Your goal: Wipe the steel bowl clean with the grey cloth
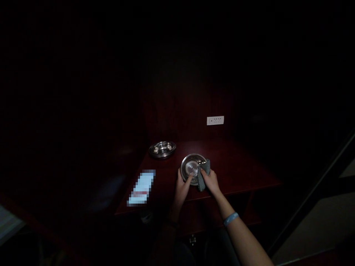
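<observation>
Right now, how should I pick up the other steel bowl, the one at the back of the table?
Probably pinch the steel bowl by its near rim, coming from above: it sits upright on the table, its flared lip free all round.

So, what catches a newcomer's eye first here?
The lit middle: the left hand holds a shiny metal dish while the right hand presses a grey cloth on it. A second dish sits farther back left on the red table, and a white socket plate shows on the wall.
</observation>
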A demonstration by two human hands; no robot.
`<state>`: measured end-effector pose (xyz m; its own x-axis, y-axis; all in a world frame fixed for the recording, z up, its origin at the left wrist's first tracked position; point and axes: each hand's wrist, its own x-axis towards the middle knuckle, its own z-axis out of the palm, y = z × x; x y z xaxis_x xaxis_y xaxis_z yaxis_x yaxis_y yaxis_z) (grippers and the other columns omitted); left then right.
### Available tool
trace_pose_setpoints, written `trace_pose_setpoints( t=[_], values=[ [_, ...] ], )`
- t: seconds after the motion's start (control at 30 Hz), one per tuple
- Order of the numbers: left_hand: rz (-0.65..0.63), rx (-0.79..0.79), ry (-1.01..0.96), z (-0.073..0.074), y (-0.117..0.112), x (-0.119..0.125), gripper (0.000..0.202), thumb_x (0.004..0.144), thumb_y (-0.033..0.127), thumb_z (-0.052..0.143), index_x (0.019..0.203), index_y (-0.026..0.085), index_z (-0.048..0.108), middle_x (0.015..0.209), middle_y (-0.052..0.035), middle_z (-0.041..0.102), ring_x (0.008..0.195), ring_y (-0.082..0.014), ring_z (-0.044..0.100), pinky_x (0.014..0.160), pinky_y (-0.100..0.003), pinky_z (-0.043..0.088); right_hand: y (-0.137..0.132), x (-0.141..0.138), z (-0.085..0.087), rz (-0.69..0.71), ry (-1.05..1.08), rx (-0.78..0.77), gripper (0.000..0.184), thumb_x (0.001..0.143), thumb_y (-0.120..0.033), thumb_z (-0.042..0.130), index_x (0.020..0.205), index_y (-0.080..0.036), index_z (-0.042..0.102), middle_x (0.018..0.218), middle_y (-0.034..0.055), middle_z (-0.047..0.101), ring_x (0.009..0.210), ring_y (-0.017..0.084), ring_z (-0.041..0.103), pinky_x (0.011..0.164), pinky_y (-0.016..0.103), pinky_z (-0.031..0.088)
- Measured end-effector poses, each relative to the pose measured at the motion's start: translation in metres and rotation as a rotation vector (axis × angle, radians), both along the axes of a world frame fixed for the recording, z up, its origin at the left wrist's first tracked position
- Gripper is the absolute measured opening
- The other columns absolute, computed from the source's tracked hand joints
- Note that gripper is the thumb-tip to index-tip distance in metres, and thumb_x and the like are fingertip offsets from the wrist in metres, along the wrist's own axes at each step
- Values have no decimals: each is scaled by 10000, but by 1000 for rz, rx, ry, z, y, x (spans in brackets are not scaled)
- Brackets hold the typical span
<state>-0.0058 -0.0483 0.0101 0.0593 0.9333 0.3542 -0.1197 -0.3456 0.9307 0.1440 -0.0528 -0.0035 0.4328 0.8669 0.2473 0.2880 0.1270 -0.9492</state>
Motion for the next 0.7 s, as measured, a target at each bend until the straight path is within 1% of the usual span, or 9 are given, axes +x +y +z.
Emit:
trace_pose_setpoints(
  t=[0.1, 0.17, 0.23, 0.3, 0.4, 0.57, 0.7],
  values=[
    [-45, 21, 5, 2, -6, 4, 636, 751, 356, 736, 1302, 181, 472, 1318, -133, 631, 1226, -230, 605, 1100, -366, 416, 0, 1, -1, -3, 23, 12, 364, 821, -502, 561, 857, -167, 698, 802, 65, 734, 761, 217, 683, 700, 290, 524],
    [-68, 34, 19, 1, -7, 5, 716, 704, 328, 783, 1322, 177, 455, 1332, -143, 626, 1242, -227, 597, 1112, -369, 404, -1, 1, 0, -10, 28, 16, 371, 822, -509, 559, 862, -166, 693, 819, 71, 736, 771, 219, 685, 699, 291, 526],
    [-81, 27, 36, -3, -6, 6, 752, 673, 297, 808, 1326, 175, 456, 1333, -146, 630, 1247, -228, 595, 1119, -380, 399, -2, 0, 1, -17, 23, 15, 375, 825, -516, 554, 850, -166, 686, 823, 76, 737, 771, 218, 684, 690, 288, 525],
    [-87, 1, 36, -8, -3, 6, 720, 674, 270, 802, 1308, 171, 476, 1316, -145, 645, 1230, -233, 608, 1116, -403, 406, -3, 0, 3, -16, 18, 15, 378, 828, -519, 552, 832, -163, 680, 822, 84, 738, 772, 220, 683, 685, 286, 522],
    [-75, -48, -9, -12, 4, 5, 610, 689, 224, 766, 1249, 166, 532, 1265, -133, 678, 1186, -243, 636, 1100, -432, 429, -4, -1, 5, -5, 19, 15, 383, 818, -525, 571, 838, -158, 681, 832, 88, 742, 783, 222, 685, 697, 291, 523],
    [18, -106, -33, -10, 6, 2, 503, 697, 164, 724, 1186, 162, 607, 1206, -103, 709, 1170, -248, 645, 1090, -418, 443, -4, -2, 5, 8, 23, 30, 395, 806, -534, 591, 884, -163, 702, 838, 71, 749, 791, 221, 688, 740, 312, 539],
    [63, -114, 5, -9, 6, 1, 439, 734, 199, 699, 1166, 167, 623, 1175, -94, 721, 1190, -255, 632, 1081, -419, 449, -4, -2, 5, 3, 7, 41, 374, 809, -514, 592, 874, -164, 704, 822, 66, 745, 776, 216, 682, 739, 313, 543]
  ],
)
